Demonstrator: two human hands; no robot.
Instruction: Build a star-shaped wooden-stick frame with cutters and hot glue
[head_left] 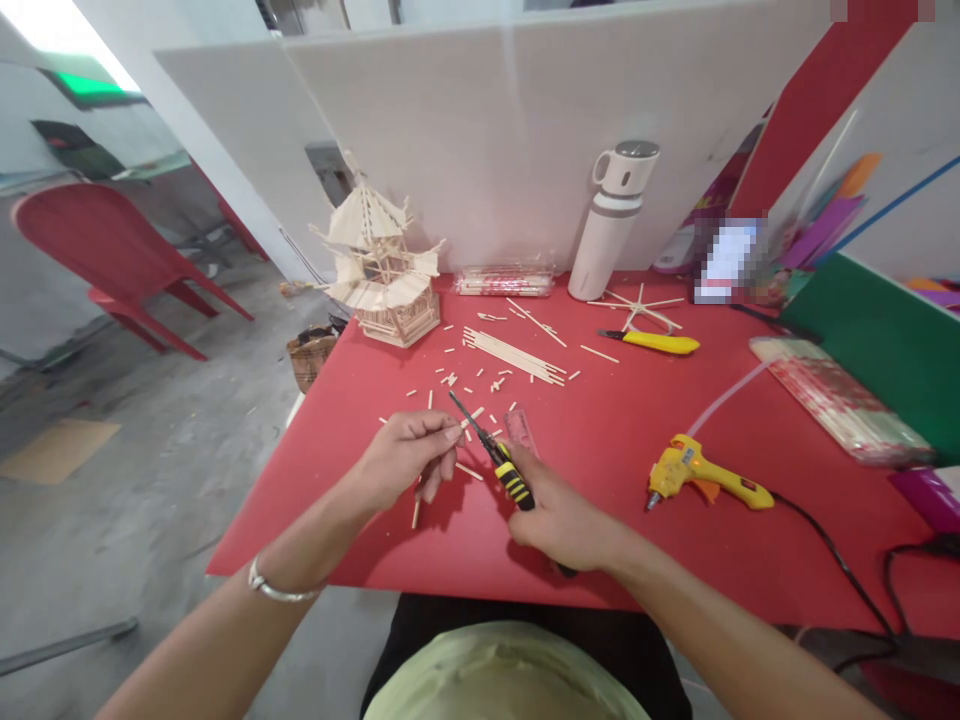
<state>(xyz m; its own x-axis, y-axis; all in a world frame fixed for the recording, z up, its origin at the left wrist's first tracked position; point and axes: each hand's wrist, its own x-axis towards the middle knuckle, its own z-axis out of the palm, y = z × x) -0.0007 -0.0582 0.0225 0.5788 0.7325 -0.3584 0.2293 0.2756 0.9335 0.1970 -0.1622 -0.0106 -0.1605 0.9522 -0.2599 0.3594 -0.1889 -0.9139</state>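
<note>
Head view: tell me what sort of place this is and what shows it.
Probably a small craft workspace: the red table holds a glue gun, a pagoda-like model apparently built of sticks, and loose sticks. Whether it is a home or a workshop, I cannot tell.

The pagoda model (386, 300) and loose sticks (514, 355) look like bare, matt wood. The pliers (515, 482) have dark metal jaws and grips apparently of plastic or rubber. The glue gun (679, 465) is smooth plastic, with a metal nozzle (654, 498). Glossy clear plastic wraps the stick packs (840, 400). The bracelet (281, 588) is shiny metal, the tabletop (592, 470) smooth and matt, the floor (180, 440) rough concrete.
</note>
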